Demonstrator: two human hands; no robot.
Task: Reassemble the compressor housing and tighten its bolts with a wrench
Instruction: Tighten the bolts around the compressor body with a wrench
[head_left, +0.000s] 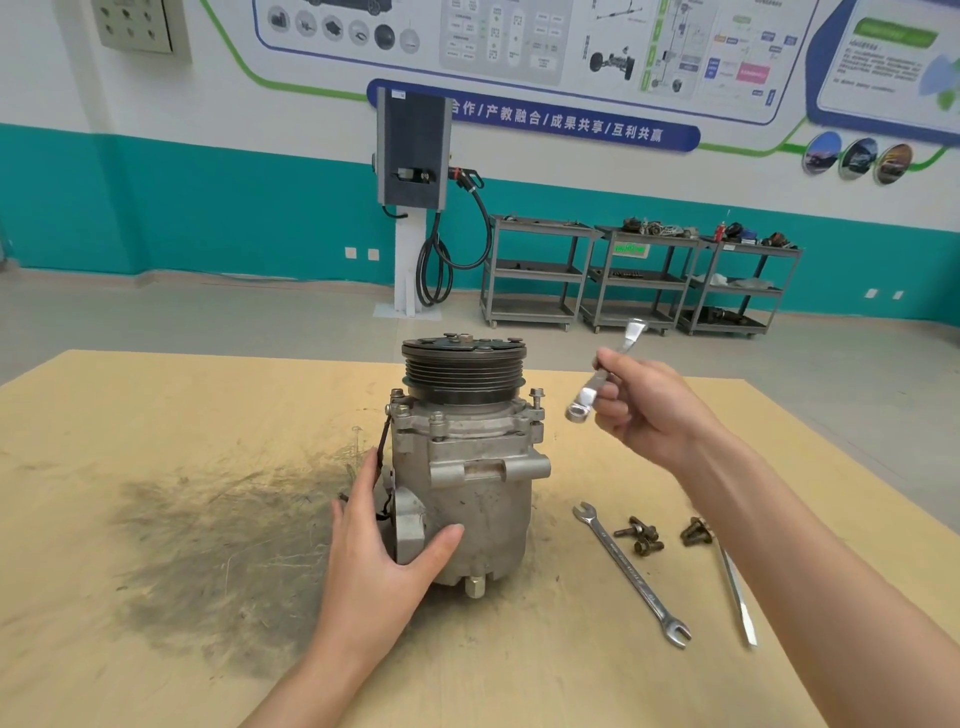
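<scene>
While we hold the ring spanner (597, 384) in the air with our right hand (649, 410), fingers pinched round its shank, the chief risk, as we judge it, is a poor seat on a bolt head; the ring end hangs to the right of the compressor (467, 467), just beside the raised bolt (536, 399) at its upper right corner but not touching it, and if we drop it on crooked it could slip and round the hexagon; that bolt and the one at the front flange (437, 423) stand proud, so they look not yet driven home, and cross-threading is possible if we force them; the compressor stands upright on its end with the pulley (464, 369) uppermost, so a hard pull could tip or spin it unless we brace it.

Our left hand (384, 551) lies against the lower left side of the compressor, fingers straight and thumb across its front; loose bolts (641, 538), an open-ended spanner (631, 571) and a flat metal tool (735, 592) lie to the right of the compressor on the board (156, 415), below our right forearm.
</scene>
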